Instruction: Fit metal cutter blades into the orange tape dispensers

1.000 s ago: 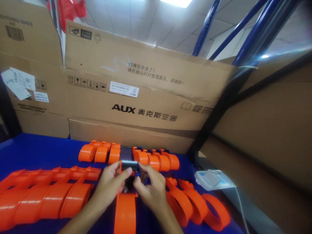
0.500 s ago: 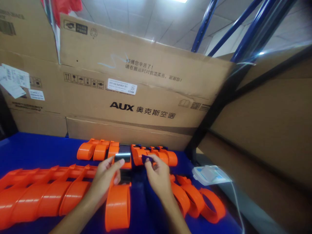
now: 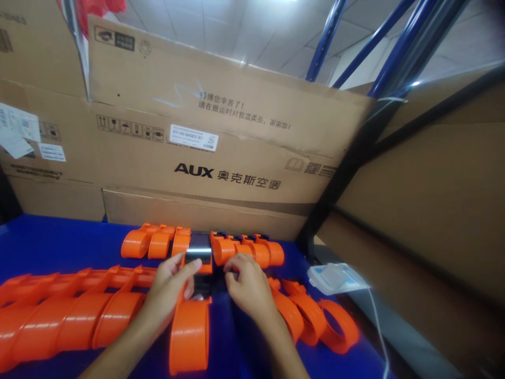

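An orange plastic tape dispenser [image 3: 190, 331] lies on the blue table [image 3: 59, 247] right in front of me. My left hand [image 3: 171, 289] is closed on its orange front part, thumb just under the dark roller [image 3: 198, 252]. My right hand [image 3: 246, 287] is closed at the dispenser's right side, fingertips pinched near a small dark piece that I cannot make out.
A row of orange dispensers [image 3: 240, 251] lies behind my hands, another long row [image 3: 67, 316] at the left, and three more [image 3: 315, 321] at the right. Large cardboard boxes [image 3: 221, 158] wall the back. A white packet with a cable [image 3: 335, 278] lies right.
The dispenser has shifted left and nearer. My right hand lifted off with a small dark blue piece half a second ago and now is back down at the dispenser's right side.
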Available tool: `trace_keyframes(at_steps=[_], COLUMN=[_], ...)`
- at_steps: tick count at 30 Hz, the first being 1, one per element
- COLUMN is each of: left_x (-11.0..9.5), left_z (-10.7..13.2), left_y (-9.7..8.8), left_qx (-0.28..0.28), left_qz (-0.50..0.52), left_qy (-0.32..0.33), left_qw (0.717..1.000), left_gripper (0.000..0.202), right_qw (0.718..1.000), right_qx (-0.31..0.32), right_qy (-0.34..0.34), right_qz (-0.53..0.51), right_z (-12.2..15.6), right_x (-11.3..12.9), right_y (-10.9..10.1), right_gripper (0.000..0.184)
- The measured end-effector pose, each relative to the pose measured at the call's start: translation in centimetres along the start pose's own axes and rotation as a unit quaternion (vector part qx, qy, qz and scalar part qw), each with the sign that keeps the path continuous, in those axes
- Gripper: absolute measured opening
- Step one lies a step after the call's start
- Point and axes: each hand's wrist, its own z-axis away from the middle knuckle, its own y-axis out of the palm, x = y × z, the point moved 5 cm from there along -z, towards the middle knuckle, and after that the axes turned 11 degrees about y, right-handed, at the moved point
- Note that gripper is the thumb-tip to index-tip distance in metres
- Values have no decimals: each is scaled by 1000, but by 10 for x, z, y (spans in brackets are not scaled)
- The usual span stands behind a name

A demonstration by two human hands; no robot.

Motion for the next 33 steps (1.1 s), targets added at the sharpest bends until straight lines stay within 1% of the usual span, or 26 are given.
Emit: trace_keyframes(at_steps=[3,5,7,9,11,13,18,21,24,26,28,29,31,33], left_x=[4,7,9,10,11,11,11,9,2,0,1,3,7,11], left_z=[0,1,1,1,1,0,-2,-5,-9,-11,-13,-13,-15,-17], left_y=[2,3,4,6,6,6,4,-1,-10,-16,-20,-21,-23,-24], left_qx=[10,14,17,22,23,24,24,5,-26,-34,-27,-19,-4,6], left_qz=[-19,-25,-22,-17,-16,-16,-13,-4,15,51,104,128,146,130], left_qy=[-3,-6,-10,-14,-16,-19,-18,-18,-20,-44,-93,-118,-149,-150], left_qw=[1000,1000,1000,1000,999,999,999,1000,999,997,990,984,978,980], left_gripper=[29,30,32,34,34,34,33,33,35,44,52,53,52,50], right_qw=[996,985,975,970,968,967,969,969,972,975,981,985,992,995], right_qx=[-26,-44,-45,-31,-9,8,13,-2,-44,-66,-68,-58,-14,49], right_qy=[8,3,-13,-40,-68,-82,-83,-79,-49,-21,-3,0,-4,-14], right_qz=[-89,-167,-219,-238,-241,-240,-232,-232,-228,-211,-182,-164,-124,-84], right_z=[-2,-1,2,6,9,11,10,9,6,3,1,1,1,3], right_x=[1,5,12,21,30,35,35,33,26,20,15,15,16,19], right_y=[-5,-9,-12,-14,-14,-12,-7,-9,-14,-16,-15,-14,-8,0], right_gripper=[20,20,20,24,30,32,30,29,26,24,23,22,19,17])
